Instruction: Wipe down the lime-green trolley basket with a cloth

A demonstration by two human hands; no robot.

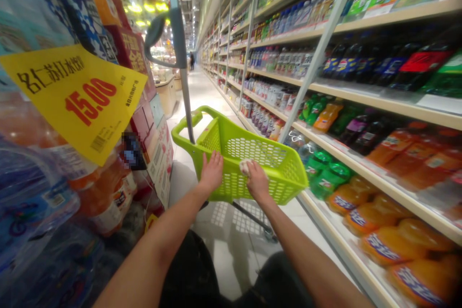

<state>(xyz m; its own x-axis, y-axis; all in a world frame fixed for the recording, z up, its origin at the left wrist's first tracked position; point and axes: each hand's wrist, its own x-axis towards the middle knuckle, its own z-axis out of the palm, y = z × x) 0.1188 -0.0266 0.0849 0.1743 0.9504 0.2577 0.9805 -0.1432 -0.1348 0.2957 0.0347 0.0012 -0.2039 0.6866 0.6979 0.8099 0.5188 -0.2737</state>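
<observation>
Risks, my read: shelving runs right of the green basket; stacked drink packs crowd its left. Basket seems to be on wheels, so a hard push could roll its far end into the low bottles. L elbow swinging wide could catch the price sign, up & left of basket. L hand, by basket's pole end, has fingers extended against the near side, gripping nothing visible; poss. weak brace. R hand, nearer the other end, is curled tight, pinching a whitish wad at the near rim; wad could snag on mesh or drop inside.

Materials: shelving = pale boards w/ grey uprights. Packs = glossy, creased film. Basket = moulded lime plastic, rounded lip, honeycomb holes. Pole = slim, greyish, rising above basket. Sign = flat yellow sheet, red digits. Wad = crumpled, soft-looking; cloth vs. tissue, can't tell.
</observation>
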